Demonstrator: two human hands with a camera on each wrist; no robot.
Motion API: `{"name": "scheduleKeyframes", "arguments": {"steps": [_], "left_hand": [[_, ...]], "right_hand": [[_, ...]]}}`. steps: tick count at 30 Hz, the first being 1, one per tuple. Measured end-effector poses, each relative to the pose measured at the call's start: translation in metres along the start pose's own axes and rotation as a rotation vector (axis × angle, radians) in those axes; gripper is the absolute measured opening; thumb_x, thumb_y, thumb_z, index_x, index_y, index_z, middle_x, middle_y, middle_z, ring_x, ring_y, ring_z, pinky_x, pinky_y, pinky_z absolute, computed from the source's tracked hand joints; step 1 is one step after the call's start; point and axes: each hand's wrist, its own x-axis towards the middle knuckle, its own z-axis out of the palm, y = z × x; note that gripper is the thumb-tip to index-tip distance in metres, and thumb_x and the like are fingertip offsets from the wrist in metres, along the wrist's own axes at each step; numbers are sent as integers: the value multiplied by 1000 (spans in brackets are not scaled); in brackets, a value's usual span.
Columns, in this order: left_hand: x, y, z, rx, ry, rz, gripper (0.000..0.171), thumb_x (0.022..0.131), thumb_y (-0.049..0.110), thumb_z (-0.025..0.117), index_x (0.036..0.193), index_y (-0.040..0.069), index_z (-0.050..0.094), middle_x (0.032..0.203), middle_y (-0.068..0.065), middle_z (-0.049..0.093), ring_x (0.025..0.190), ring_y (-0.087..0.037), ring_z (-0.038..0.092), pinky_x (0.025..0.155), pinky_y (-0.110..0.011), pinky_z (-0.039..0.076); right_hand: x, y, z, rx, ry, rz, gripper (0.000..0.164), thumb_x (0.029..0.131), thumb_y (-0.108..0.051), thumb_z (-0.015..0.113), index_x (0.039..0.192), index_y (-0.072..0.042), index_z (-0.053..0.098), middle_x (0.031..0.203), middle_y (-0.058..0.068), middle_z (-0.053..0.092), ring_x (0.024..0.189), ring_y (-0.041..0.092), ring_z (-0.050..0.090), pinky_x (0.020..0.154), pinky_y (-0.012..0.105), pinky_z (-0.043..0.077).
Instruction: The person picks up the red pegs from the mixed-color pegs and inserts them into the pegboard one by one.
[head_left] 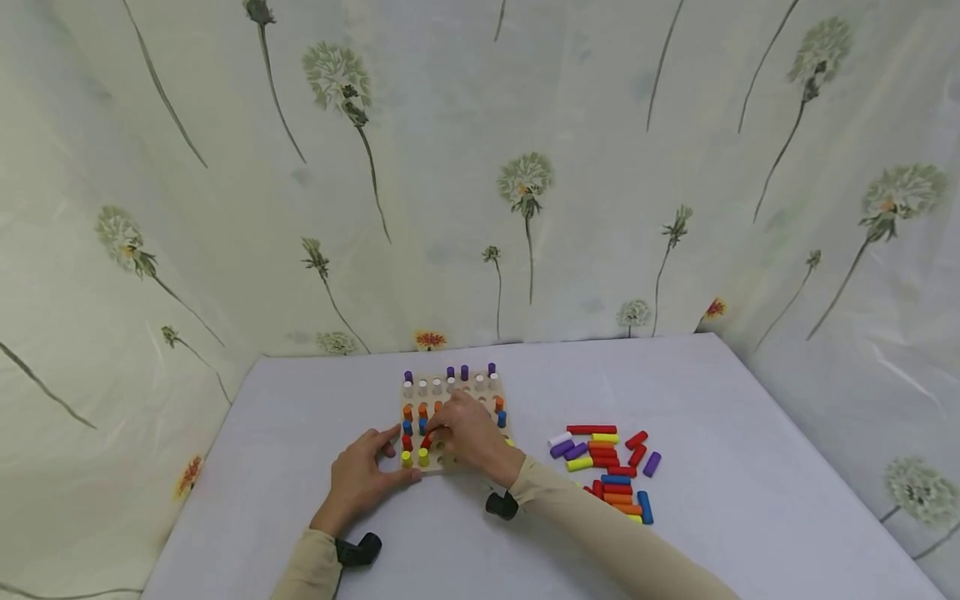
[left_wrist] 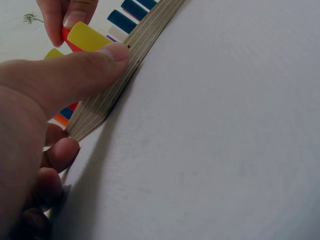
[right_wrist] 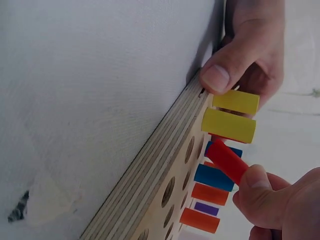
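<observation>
A wooden pegboard (right_wrist: 157, 150) with round holes and upright coloured pegs lies on the table. My left hand (head_left: 360, 473) grips its near left corner, the thumb along the near edge and the fingers at the left side. Between thumb and fingers, my right hand (head_left: 472, 429) pinches a red peg (right_wrist: 227, 161), which slants over the board beside a yellow peg (right_wrist: 229, 125) and a blue peg (right_wrist: 214, 177). White pegs (head_left: 437, 386) stand in a row towards the back, with a few purple pegs (head_left: 464, 372) behind them. The right hand hides part of the board's middle.
Loose red, yellow, orange, blue, purple and white pegs lie in a heap right of the board, with a long red peg (head_left: 592, 430) at its back. The right forearm crosses in front of some. A dandelion-print curtain (head_left: 570, 233) hangs behind the white table (head_left: 315, 392).
</observation>
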Motion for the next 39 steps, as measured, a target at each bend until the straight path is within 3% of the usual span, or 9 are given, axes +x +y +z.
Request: {"name": "scheduleKeyframes", "arguments": {"steps": [9,12,14,18,22,25,39], "left_hand": [[1,2,-2,-2,6,15,87,72,57,94,144,15,68,89,10,57,71,-10,43,64,-27,31],[2,3,-2,1,7,14,87,72,57,94,144,15,68,89,10,57,71,-10,43,64,-27,31],[2,3,-2,2,6,12,87,72,57,94,144,15,68,89,10,57,71,-9,43,64,-27,31],[2,3,-2,3,4,7,87,73,58,93,145,16,67,89,10,57,73,-10,44,66,-28,31],[2,3,-2,9,4,3,87,73,58,93,145,15,67,90,9,57,74,-10,45,67,-29,32],[1,3,-3,10,3,4,88,73,58,93,145,15,67,89,9,57,74,-10,45,67,-29,32],[0,0,0,-7,14,15,88,73,57,93,145,15,67,90,10,57,72,-10,44,66,-28,31]], "right_hand": [[1,3,4,5,-12,23,9,88,-5,86,95,-10,87,86,0,80,81,14,52,73,25,45],[2,4,6,1,-3,11,10,86,-3,87,93,-10,87,84,0,80,80,14,54,82,31,51],[2,4,7,-3,6,-9,10,85,-2,87,91,-9,86,82,0,79,79,14,57,95,39,54],[4,2,8,-26,6,-24,9,86,-2,86,91,-9,86,81,0,77,78,14,57,109,47,50],[6,-1,9,-62,-16,-13,9,88,-7,86,94,-13,87,81,-2,74,80,12,51,95,34,53],[6,-3,9,-75,-29,-15,10,88,-7,86,95,-14,87,83,-2,76,81,12,50,79,27,48],[7,-4,16,-62,-60,-5,8,89,-12,86,96,-16,88,84,-4,76,85,11,54,77,22,47]]}}
